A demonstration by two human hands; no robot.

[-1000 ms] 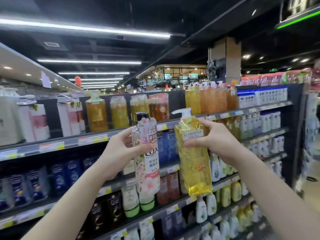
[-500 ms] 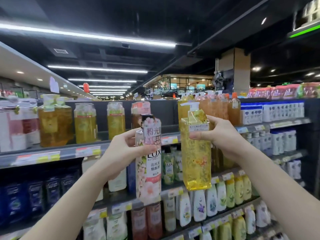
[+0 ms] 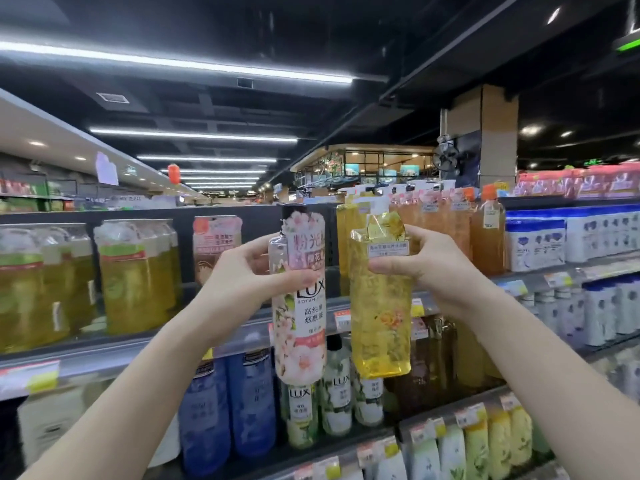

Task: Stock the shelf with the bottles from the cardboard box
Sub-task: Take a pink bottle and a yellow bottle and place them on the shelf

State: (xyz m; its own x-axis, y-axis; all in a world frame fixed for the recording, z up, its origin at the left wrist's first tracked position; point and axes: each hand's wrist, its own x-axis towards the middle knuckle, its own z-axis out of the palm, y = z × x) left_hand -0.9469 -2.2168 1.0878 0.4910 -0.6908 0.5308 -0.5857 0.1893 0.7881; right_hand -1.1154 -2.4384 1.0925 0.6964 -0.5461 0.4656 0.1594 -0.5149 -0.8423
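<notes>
placing step: left grip (image 3: 242, 277) wraps pink bottle (image 3: 300, 327), right grip (image 3: 431, 270) wraps yellow bottle (image 3: 381, 327). next: seat both in top shelf (image 3: 131, 353) gap at 12 o'clock, apparently free.

Dark ceiling (image 3: 311, 26), long strip lights (image 3: 180, 63)

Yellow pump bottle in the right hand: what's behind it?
Behind the clear yellow pump bottle, a grey shelf edge and brown bottles show beside it; anything directly behind is covered.
</notes>
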